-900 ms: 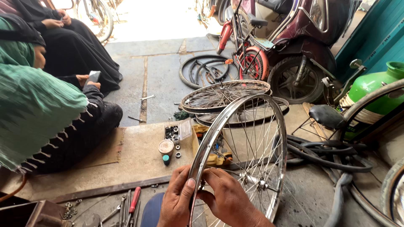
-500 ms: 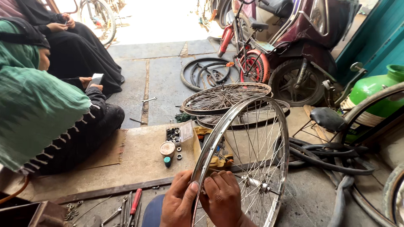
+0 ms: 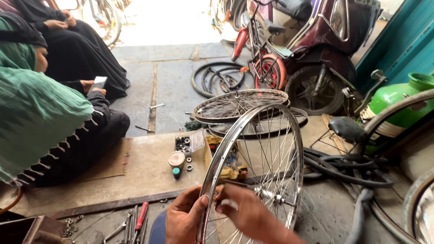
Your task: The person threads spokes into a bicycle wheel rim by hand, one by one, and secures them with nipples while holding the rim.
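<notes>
Head view: one upright wheel rim (image 3: 253,153); left hand (image 3: 183,219) fingers grip rim, right hand (image 3: 246,212) fingers pinch spoke.

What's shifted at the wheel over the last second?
The upright bicycle wheel tipped slightly right. The right hand stretched across the spokes toward the hub; the left hand kept its grip on the rim. The flat wheels and seated people stayed put.

Spokes (image 3: 266,149) block ahead; bare board (image 3: 144,167) left; tools (image 3: 135,221) below.
</notes>
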